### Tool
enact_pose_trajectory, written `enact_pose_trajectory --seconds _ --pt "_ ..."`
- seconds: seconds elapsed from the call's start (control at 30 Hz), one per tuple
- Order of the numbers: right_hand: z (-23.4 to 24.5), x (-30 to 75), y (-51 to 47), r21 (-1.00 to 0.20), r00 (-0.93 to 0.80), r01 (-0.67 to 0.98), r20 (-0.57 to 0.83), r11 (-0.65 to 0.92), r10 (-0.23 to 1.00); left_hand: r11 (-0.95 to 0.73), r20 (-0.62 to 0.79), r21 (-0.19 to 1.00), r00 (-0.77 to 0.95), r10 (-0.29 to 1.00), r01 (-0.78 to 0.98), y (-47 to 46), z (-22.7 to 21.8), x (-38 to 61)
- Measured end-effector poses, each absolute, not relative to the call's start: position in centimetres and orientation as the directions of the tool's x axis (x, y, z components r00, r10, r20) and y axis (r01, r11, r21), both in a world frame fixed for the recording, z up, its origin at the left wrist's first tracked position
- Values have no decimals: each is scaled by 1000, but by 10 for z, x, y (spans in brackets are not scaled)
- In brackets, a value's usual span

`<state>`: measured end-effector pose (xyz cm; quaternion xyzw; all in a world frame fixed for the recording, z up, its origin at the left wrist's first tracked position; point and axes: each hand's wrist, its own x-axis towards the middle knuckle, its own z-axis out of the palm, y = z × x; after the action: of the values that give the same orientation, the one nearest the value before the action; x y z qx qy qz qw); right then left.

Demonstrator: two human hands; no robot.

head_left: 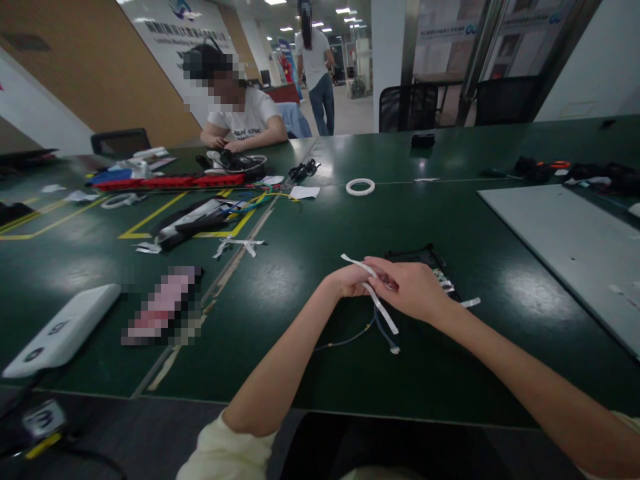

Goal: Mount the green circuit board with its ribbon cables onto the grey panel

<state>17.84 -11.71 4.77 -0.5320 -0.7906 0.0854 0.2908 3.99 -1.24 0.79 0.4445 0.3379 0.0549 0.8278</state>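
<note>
My left hand (pixel 354 280) and my right hand (pixel 413 288) meet over the table, fingers closed and overlapping. A white tape strip (pixel 384 312) runs between them: one end sticks out at the upper left, the other hangs toward me. Whether this is one strip or two is hidden by the fingers. Under the hands hangs a dark cable (pixel 384 332) with a small pale end, and a thinner lead trails left. Just behind my right hand lies a black device (pixel 425 255) with an exposed circuit board, partly covered. A short white tape piece (pixel 471 303) sits at its corner.
A tape roll (pixel 360 187) lies farther back. To the left are a phone (pixel 165 303), a white power bank (pixel 63 330) and a bundle with coloured wires (pixel 195 220). A grey panel (pixel 565 247) occupies the right. A co-worker (pixel 245 117) sits across the table.
</note>
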Motion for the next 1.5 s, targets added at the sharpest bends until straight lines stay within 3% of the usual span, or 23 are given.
enact_pose_trajectory --seconds 0.13,0.3,0.4,0.57,0.7,1.07,1.5 --pt "55 225 -96 -491 -29 838 395 237 918 607 -433 778 838 333 161 -15 13 42" --pt "19 338 -82 -277 374 925 525 -261 765 603 -453 773 838 304 199 -16 20 43" --pt "-20 411 -99 -303 629 773 487 -558 606 601 -472 770 826 310 215 -16 21 43" --pt "-62 485 -128 -354 887 456 254 -817 385 605 -478 768 816 325 209 -15 22 43" --pt "-70 495 -127 -315 921 389 93 -866 379 607 -484 767 808 336 207 -16 21 43" --pt "-68 486 -121 -297 898 432 48 -852 438 607 -483 766 813 325 213 -14 22 44" --pt "-53 430 -121 -192 747 660 73 -726 660 627 -492 752 806 329 203 -12 18 44"
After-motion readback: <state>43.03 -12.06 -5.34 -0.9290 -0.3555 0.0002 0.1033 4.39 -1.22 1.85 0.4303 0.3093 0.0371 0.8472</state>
